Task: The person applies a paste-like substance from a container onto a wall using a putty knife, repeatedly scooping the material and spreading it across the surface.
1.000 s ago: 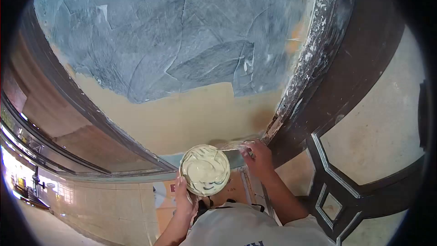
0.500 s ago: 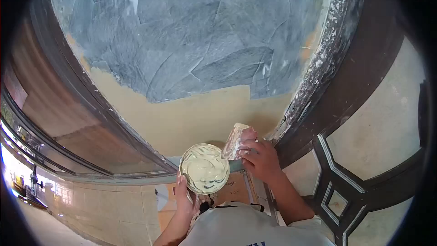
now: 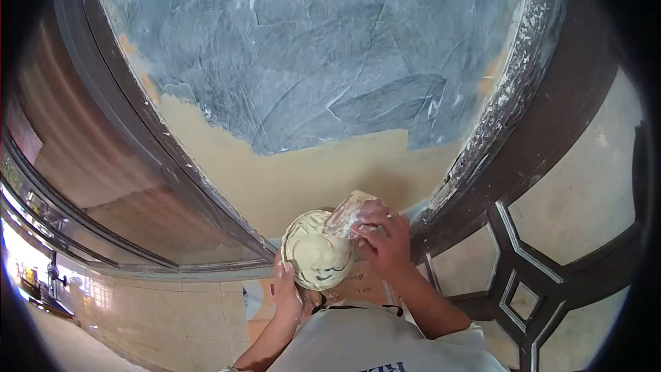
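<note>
My left hand [image 3: 288,292] holds a round bowl [image 3: 320,255] of pale cream paste from its left side, fingers wrapped against the wall. In my right hand [image 3: 387,240] is a flat, paste-smeared scraper [image 3: 352,215], pinched at its right side. The scraper's lower left edge is over the bowl's upper right rim, at the paste. Behind both hands stands a wall panel, with grey-blue coating [image 3: 310,62] above and bare beige surface [image 3: 323,172] below.
A dark frame with white smears [image 3: 506,107] borders the panel on the right, beside dark lattice work [image 3: 537,262]. Brown glossy panelling [image 3: 96,158] curves along the left. Printed cardboard [image 3: 258,303] lies below, on the tiled floor [image 3: 165,310].
The scraper has moved left and tilted over the bowl, its edge now at the paste. The bowl has tipped slightly. The whole view has shifted, with the wall appearing further right.
</note>
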A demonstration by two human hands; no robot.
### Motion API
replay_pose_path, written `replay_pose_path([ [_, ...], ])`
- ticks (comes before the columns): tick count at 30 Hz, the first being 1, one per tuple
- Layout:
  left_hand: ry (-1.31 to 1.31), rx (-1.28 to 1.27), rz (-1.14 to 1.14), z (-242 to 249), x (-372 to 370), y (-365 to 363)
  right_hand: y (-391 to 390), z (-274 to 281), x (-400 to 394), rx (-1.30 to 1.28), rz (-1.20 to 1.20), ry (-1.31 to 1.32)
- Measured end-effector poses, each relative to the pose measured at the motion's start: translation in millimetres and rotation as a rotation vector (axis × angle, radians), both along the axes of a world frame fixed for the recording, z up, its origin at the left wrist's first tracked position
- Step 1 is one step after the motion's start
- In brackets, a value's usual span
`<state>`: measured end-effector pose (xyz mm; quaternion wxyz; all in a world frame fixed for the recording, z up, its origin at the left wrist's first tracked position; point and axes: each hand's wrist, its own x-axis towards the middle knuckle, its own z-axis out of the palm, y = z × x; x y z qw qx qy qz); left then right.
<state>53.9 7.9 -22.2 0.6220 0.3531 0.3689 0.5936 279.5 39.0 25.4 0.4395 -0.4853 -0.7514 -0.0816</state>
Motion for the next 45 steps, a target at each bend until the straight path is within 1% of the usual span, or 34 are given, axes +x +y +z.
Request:
replay_pose_path([
  [1, -0.001, 0.003, -0.004, -1, -3, 3, 4, 0, -2, 0.003, -0.004, -0.001],
  [3, -0.099, -0.006, -0.01, -4, -9, 11, 11, -1, -3, -0.077, 0.061, 0.246],
  [4, -0.1, -0.005, -0.016, -1, -11, 12, 11, 2, -4, -0.075, 0.055, 0.245],
  [6, -0.198, -0.067, -0.038, 7, -14, 14, 10, 8, -4, -0.199, 0.03, 0.353],
  [8, -0.239, -0.068, -0.044, 10, -18, 18, 14, 10, -3, -0.175, 0.004, 0.33],
  [10, -0.306, -0.071, -0.103, 12, -24, 23, 16, 12, 2, -0.148, -0.025, 0.307],
  [11, -0.384, -0.126, -0.108, 13, -27, 25, 16, 11, 6, -0.093, -0.029, 0.171],
  [12, -0.385, -0.127, -0.123, 11, -30, 28, 15, 11, 10, -0.038, -0.035, 0.035],
  [13, -0.404, -0.129, -0.133, 6, -33, 30, 15, 6, 14, -0.035, -0.051, 0.034],
  [15, -0.448, -0.141, -0.165, -5, -40, 35, 17, -11, 22, -0.08, -0.148, 0.162],
  [16, -0.447, -0.14, -0.186, -5, -40, 37, 17, -18, 25, -0.074, -0.167, 0.163],
  [18, -0.436, -0.14, -0.16, -2, -40, 39, 17, -34, 31, -0.381, -0.134, 0.7],
  [19, -0.415, -0.148, -0.162, -4, -41, 40, 19, -48, 36, -0.371, -0.152, 0.705],
  [21, -0.399, -0.155, -0.195, -10, -42, 43, 23, -80, 45, -0.632, -0.05, 1.333],
  [22, -0.387, -0.16, -0.207, -10, -43, 45, 21, -90, 46, -0.615, -0.062, 1.339],
  [24, -0.37, -0.163, -0.219, -11, -45, 45, 15, -107, 45, -0.725, 0.023, 1.544],
  [26, -0.325, -0.178, -0.223, -15, -49, 46, 14, -118, 42, -0.71, 0.033, 1.598],
  [28, -0.331, -0.177, -0.256, -17, -50, 48, 15, -120, 40, -0.675, 0.06, 1.736],
  [32, -0.254, -0.229, -0.206, -4, -49, 43, 34, -123, 52, -0.626, 0.145, 1.718],
  [34, -0.239, -0.212, -0.269, 4, -44, 43, 44, -110, 61, -0.612, 0.129, 1.701],
  [35, -0.266, -0.164, -0.209, -4, -37, 44, 52, -107, 67, -0.61, 0.134, 1.698],
  [36, -0.268, -0.161, -0.208, -5, -31, 42, 58, -102, 74, -0.569, 0.126, 1.713],
  [38, -0.269, -0.219, -0.137, -4, -18, 37, 69, -93, 95, -0.528, 0.119, 1.723],
  [39, -0.313, -0.236, -0.187, -1, -12, 34, 73, -85, 105, -0.474, 0.108, 1.743],
  [40, -0.31, -0.234, -0.187, -1, -5, 32, 76, -75, 113, -0.419, 0.097, 1.764],
  [42, -0.09, -0.078, -0.109, -1, 11, 27, 80, -62, 130, -0.385, 0.074, 1.748],
  [43, -0.225, -0.228, -0.121, -6, 16, 34, 84, -59, 138, -0.353, 0.047, 1.731],
  [45, -0.23, -0.233, -0.117, -7, 23, 37, 91, -54, 153, -0.322, 0.026, 1.72],
])
